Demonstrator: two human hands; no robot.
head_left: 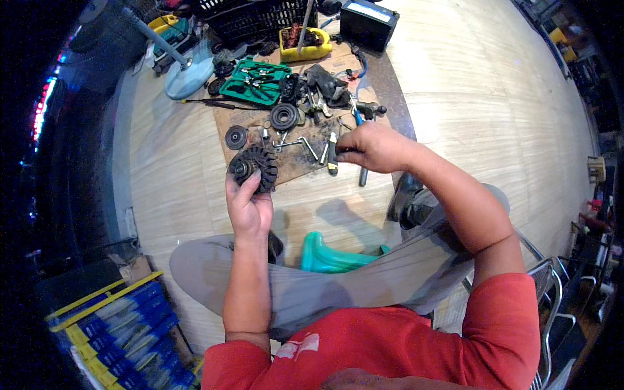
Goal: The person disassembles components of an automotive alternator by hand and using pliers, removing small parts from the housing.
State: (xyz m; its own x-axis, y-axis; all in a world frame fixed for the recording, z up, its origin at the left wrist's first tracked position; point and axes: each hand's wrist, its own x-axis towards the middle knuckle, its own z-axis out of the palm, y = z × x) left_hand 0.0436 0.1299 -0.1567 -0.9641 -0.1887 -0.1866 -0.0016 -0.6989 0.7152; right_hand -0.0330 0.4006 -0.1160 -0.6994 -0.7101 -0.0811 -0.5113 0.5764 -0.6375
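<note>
A black finned rotor (263, 170) with a stepped hub is gripped in my left hand (250, 207), its thumb pressed on the near side. The rotor is held above the near left corner of the cardboard. My right hand (376, 148) hovers over the right side, fingers curled together; whatever they may hold is hidden. Just left of those fingers lies a tool with a black and yellow handle (333, 159). A hammer (371, 110) lies partly beneath the right hand. Between my hands rests a bent metal wrench (298, 142). Round black parts lie beyond the rotor, a grooved pulley (284, 117) and a disc (236, 137).
Farther back are a green tool case (255, 82), a cut yellow container (305, 55) with a rod, a black box (368, 26) and a black crate (240, 23). A pale blue fan base (189, 75) stands left. Below my hands is a green stool (331, 258).
</note>
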